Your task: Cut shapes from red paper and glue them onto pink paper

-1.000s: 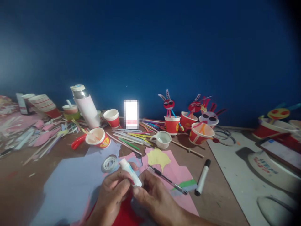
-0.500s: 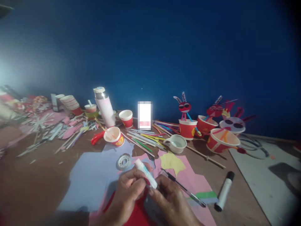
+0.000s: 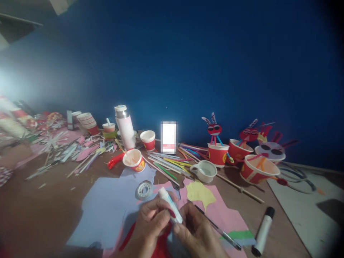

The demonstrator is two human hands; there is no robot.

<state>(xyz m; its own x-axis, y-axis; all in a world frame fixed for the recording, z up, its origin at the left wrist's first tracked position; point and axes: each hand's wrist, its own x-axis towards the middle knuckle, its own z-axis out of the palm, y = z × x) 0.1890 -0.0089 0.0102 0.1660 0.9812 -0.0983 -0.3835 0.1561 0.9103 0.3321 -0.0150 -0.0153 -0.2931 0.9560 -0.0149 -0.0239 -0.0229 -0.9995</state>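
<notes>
A white tube with a blue label, which looks like a glue stick [image 3: 171, 205], slants between my two hands. My left hand [image 3: 153, 218] is closed around its middle, and a small red piece [image 3: 171, 212] shows at those fingertips. My right hand [image 3: 196, 227] is pinched at the tube's lower end, thumb and fingers together. Under my hands lie red paper [image 3: 161, 247], blue paper [image 3: 100, 208] and pink paper [image 3: 223, 208]. Close to my right hand lies a pen [image 3: 219, 229]; a tape roll [image 3: 144, 190] sits just beyond my left hand.
A thermos [image 3: 125, 130], paper cups [image 3: 147, 139] and coloured sticks [image 3: 169, 165] stand or lie behind. To the right are a white cup [image 3: 205, 172], cup figures [image 3: 218, 154] and a marker [image 3: 263, 231]. Paper scraps [image 3: 86, 154] and another person's arm [image 3: 13, 154] are at left.
The view has shifted slightly, so the table things appear a little lower and further right. Both hands keep the same hold on the glue stick.
</notes>
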